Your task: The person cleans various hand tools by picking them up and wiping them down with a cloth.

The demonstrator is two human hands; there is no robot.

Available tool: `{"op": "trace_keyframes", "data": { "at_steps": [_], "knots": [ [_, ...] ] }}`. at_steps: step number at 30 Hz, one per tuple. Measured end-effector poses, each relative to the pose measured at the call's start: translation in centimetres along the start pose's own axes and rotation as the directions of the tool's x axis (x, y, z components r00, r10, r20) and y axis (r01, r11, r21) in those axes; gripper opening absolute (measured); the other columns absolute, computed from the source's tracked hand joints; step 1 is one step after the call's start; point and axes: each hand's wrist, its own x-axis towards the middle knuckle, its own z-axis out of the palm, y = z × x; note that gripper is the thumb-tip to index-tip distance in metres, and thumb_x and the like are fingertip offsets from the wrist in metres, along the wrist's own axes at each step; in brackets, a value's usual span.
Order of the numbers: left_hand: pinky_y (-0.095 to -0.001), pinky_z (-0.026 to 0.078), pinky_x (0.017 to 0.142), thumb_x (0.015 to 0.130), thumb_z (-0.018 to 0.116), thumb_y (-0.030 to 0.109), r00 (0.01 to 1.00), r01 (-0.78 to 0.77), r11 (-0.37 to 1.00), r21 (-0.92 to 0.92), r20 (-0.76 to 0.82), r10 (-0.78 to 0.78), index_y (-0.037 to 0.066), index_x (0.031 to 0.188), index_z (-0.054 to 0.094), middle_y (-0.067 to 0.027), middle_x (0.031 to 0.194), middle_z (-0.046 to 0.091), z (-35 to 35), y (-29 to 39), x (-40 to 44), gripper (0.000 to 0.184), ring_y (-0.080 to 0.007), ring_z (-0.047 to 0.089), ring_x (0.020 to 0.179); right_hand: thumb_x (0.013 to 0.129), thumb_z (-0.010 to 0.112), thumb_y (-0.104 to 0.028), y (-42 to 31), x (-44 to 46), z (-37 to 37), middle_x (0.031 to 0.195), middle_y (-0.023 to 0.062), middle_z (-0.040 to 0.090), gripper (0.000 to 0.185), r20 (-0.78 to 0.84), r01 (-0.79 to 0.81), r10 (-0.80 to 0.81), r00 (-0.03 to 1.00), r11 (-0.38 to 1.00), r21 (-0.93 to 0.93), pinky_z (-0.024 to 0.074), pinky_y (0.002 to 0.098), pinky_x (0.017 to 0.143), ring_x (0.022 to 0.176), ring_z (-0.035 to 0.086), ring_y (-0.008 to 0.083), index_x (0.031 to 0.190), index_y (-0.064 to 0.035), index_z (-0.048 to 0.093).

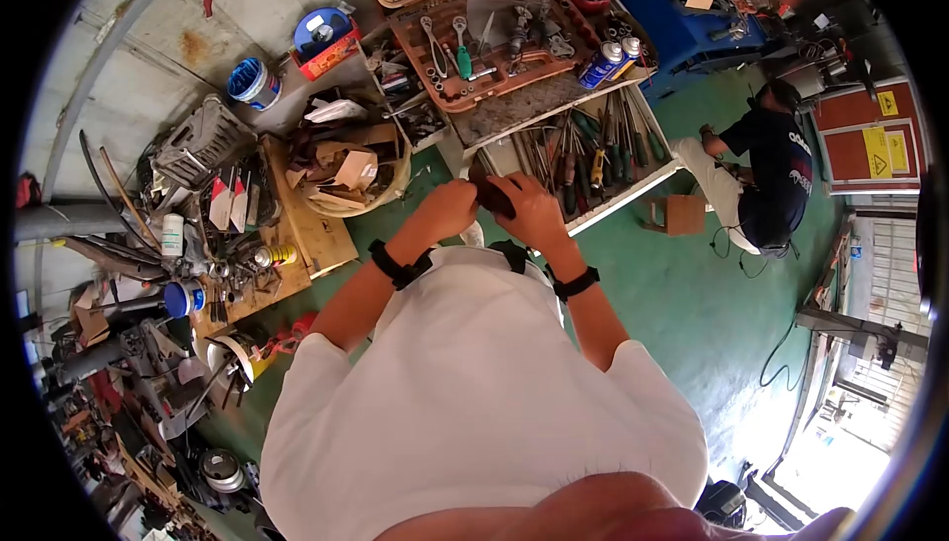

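In front of my body, over the near edge of an open drawer (647, 177), my two hands hold a dark brown, flat-looking object (491, 193). Its kind cannot be made out. My left hand (450, 211) closes on its left side, fingers curled. From the right, my right hand (534, 210) grips it with bent fingers lying over it. Screwdrivers and other long-handled tools (596, 166) fill the drawer just right of my hands. Above the drawer, an orange tool case (445, 96) lies open with a green-handled ratchet (464, 62) and wrenches.
Two spray cans (600, 65) stand at the bench's right edge. A round bin of cardboard scraps (395, 190) is to the left, near a cluttered wooden table (331, 245). Another person (776, 166) crouches at the right beside a cardboard box (682, 215).
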Motion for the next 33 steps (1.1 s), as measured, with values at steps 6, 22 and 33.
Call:
{"op": "trace_keyframes", "data": {
  "at_steps": [6,22,33],
  "knots": [
    [-0.0497,0.052,0.077,0.09,0.057,0.012,0.988,-0.144,0.99,0.003,0.059,0.144,-0.002,0.103,0.061,-0.0207,0.096,0.064,-1.1,0.4,-0.8,0.02,-0.0414,0.062,0.088,0.066,0.079,-0.015,-0.4,-0.5,0.6,0.099,0.0046,0.053,0.042,-0.096,-0.119,0.098,0.991,0.963,-0.241,0.0568,0.0405,0.063,0.094,0.06,0.0246,0.105,-0.0205,0.064],
    [-0.0528,0.048,0.074,0.094,0.054,0.01,0.995,-0.078,0.994,-0.081,0.06,0.083,-0.004,0.105,0.058,-0.0275,0.091,0.063,2.0,-1.2,2.2,0.019,-0.0463,0.06,0.085,0.066,0.079,-0.014,1.2,1.0,1.9,0.103,0.0074,0.051,0.032,0.003,-0.2,0.209,0.978,0.943,-0.264,0.0576,0.0403,0.068,0.101,0.056,0.0283,0.096,-0.0149,0.067],
    [-0.0494,0.048,0.075,0.098,0.053,0.016,0.994,-0.037,0.996,-0.087,0.102,0.046,-0.002,0.11,0.059,-0.0237,0.093,0.064,-1.5,-0.3,-0.4,0.022,-0.0435,0.061,0.087,0.066,0.081,-0.018,9.9,-3.0,2.6,0.107,0.0076,0.056,0.039,-0.129,-0.414,0.394,0.91,0.884,-0.215,0.0557,0.0445,0.079,0.104,0.057,0.0307,0.103,-0.0133,0.069]
  ]
}}
